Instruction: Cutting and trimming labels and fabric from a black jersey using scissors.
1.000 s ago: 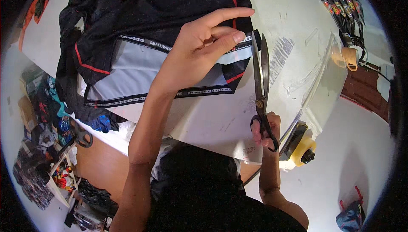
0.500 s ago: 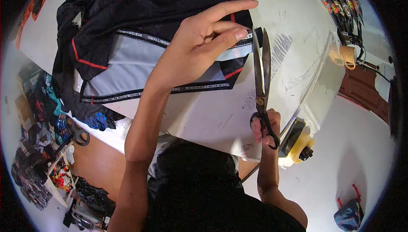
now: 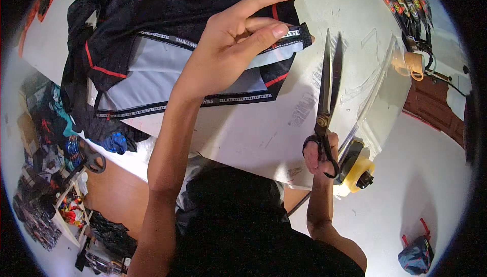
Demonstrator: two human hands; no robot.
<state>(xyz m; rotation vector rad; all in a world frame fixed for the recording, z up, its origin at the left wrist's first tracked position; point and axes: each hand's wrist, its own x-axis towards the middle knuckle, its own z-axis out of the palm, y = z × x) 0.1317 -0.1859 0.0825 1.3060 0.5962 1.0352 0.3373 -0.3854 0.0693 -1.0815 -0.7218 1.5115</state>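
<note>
A white table [image 3: 243,145], scuffed and marked with dark scribbles, fills the middle. Dark clutter [image 3: 35,211] crowds the room's left side. A black shirt [image 3: 193,3] with red seams lies across the table's far left part, some grey inside showing. A blue bag [image 3: 416,256] sits well apart, lower right. The left hand [image 3: 218,56] pinches the shirt's banded edge, forefinger outstretched. The right hand [image 3: 315,161] wraps the handles of scissors [image 3: 323,120], blades slightly parted, clear of the cloth. An orange mug [image 3: 416,65] is near the table's right edge.
</note>
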